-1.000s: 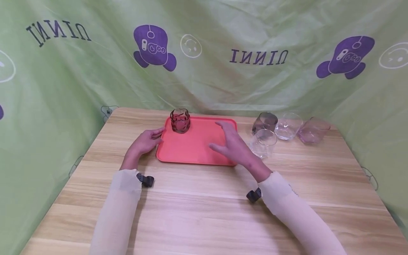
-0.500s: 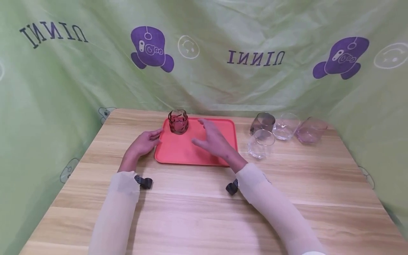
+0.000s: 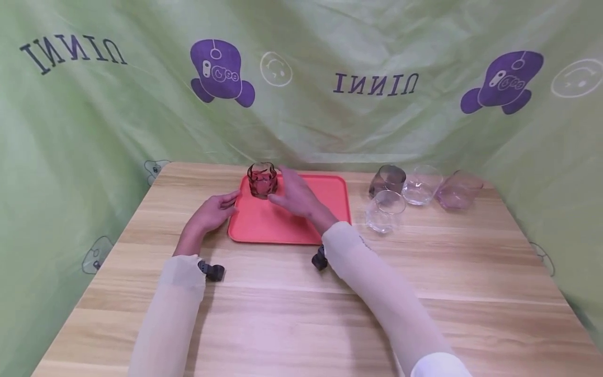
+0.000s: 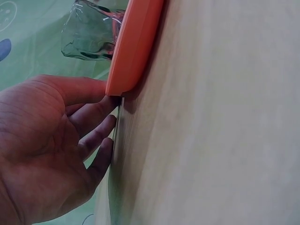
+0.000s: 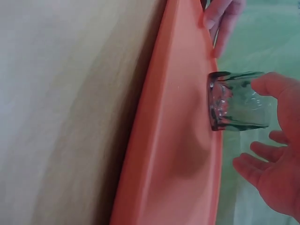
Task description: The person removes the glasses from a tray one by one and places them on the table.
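Observation:
A dark tinted glass tumbler (image 3: 262, 181) with wavy sides stands upright at the far left of the red tray (image 3: 292, 230). My right hand (image 3: 298, 196) is just right of the tumbler, thumb and fingers spread apart around its side. In the right wrist view the right thumb (image 5: 269, 85) overlaps the tumbler's upper part, with the other fingers extended beyond it. My left hand (image 3: 213, 213) rests at the tray's left edge, fingers relaxed. The left wrist view has the left thumb (image 4: 86, 90) right at the tray's rim.
To the right of the tray is a group of glasses: a smoky grey glass (image 3: 387, 180), a clear glass (image 3: 422, 186), a pinkish glass (image 3: 458, 190) and another clear glass (image 3: 385, 212) nearer me. A green printed curtain (image 3: 301, 125) rises behind the wooden table (image 3: 273, 309).
My right hand has moved left across the tray, from its right part to beside the dark tumbler. The left hand stays at the tray's left edge.

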`<act>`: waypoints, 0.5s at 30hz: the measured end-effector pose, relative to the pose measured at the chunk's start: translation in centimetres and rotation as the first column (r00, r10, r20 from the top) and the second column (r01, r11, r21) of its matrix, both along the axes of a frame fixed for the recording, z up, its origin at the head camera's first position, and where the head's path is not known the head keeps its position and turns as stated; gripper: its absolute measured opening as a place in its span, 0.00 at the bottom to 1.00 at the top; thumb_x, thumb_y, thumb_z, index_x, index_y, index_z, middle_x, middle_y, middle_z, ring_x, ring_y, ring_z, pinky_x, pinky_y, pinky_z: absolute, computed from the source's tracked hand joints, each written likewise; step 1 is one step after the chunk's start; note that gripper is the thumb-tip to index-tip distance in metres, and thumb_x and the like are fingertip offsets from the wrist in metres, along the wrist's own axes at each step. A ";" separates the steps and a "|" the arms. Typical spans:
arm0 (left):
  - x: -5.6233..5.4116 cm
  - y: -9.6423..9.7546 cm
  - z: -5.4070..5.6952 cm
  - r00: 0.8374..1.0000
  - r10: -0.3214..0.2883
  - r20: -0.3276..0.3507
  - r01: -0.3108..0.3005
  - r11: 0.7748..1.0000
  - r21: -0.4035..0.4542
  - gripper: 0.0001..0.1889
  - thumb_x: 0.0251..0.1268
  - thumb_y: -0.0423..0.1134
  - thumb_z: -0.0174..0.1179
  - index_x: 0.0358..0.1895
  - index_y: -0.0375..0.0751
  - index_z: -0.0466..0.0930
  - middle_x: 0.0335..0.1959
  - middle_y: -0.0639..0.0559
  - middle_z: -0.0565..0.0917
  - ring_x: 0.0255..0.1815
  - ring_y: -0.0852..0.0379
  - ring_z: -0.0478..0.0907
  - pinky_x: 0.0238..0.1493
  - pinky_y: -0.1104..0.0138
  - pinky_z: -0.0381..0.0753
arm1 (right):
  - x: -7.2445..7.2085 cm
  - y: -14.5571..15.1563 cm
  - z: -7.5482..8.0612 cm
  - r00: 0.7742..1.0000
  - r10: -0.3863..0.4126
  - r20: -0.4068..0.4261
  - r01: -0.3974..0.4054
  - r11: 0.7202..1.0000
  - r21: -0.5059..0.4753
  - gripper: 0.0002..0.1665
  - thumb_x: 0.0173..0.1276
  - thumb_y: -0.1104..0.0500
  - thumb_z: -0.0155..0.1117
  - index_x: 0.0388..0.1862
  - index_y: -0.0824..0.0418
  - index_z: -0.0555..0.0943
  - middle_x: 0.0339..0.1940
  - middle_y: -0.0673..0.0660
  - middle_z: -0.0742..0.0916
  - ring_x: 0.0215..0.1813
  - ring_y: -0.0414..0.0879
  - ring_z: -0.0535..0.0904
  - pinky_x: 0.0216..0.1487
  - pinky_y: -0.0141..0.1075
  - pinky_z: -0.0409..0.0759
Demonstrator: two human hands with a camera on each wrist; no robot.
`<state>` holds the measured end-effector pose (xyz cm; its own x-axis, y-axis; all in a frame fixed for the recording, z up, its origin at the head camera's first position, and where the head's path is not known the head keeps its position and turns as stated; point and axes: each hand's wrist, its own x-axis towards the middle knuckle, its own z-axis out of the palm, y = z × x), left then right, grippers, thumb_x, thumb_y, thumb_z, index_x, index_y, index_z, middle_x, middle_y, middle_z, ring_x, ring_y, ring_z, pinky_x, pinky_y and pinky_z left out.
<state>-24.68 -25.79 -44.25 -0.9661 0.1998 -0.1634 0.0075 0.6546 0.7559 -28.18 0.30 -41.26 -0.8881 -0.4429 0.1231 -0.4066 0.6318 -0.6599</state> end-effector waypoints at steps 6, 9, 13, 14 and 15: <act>0.2 -0.2 -0.1 1.000 0.006 0.010 -0.007 1.000 0.018 0.29 0.81 0.36 0.53 0.80 0.39 0.61 0.75 0.38 0.68 0.79 0.39 0.56 0.77 0.47 0.54 | -1.3 -1.4 -0.7 0.997 0.062 -0.052 -0.067 0.993 -0.094 0.46 0.68 0.57 0.74 0.79 0.61 0.63 0.70 0.61 0.75 0.72 0.52 0.68 0.72 0.45 0.68; 0.0 -0.2 -0.2 1.000 0.003 -0.001 -0.003 0.999 0.032 0.29 0.80 0.35 0.53 0.80 0.38 0.61 0.74 0.37 0.69 0.79 0.39 0.57 0.77 0.47 0.55 | -1.6 -1.7 -1.0 0.997 0.056 -0.057 -0.062 0.992 -0.113 0.46 0.68 0.57 0.74 0.79 0.61 0.62 0.70 0.61 0.75 0.71 0.50 0.69 0.72 0.43 0.68; -0.1 -0.2 -0.2 1.000 -0.002 -0.009 0.003 0.999 0.034 0.29 0.80 0.35 0.54 0.80 0.38 0.61 0.73 0.36 0.70 0.79 0.39 0.57 0.77 0.47 0.55 | -1.7 -2.0 -1.4 0.998 0.047 -0.037 -0.051 0.988 -0.143 0.47 0.68 0.56 0.74 0.79 0.62 0.60 0.71 0.62 0.74 0.71 0.50 0.69 0.72 0.43 0.69; -0.1 -0.2 -0.3 1.000 -0.003 -0.007 0.004 0.999 0.036 0.29 0.80 0.35 0.54 0.80 0.38 0.61 0.73 0.36 0.70 0.79 0.39 0.57 0.77 0.47 0.55 | -1.7 -2.0 -1.5 0.999 0.038 -0.028 -0.042 0.989 -0.142 0.47 0.69 0.55 0.74 0.79 0.62 0.59 0.70 0.61 0.74 0.70 0.50 0.70 0.71 0.43 0.70; -0.1 -0.2 -0.3 1.000 -0.005 -0.005 0.005 0.999 0.037 0.29 0.80 0.35 0.54 0.80 0.38 0.61 0.73 0.36 0.70 0.79 0.39 0.57 0.77 0.47 0.55 | -1.7 -2.1 -1.6 0.999 0.028 -0.020 -0.031 0.990 -0.139 0.48 0.69 0.54 0.74 0.79 0.61 0.59 0.70 0.61 0.74 0.70 0.50 0.71 0.70 0.43 0.71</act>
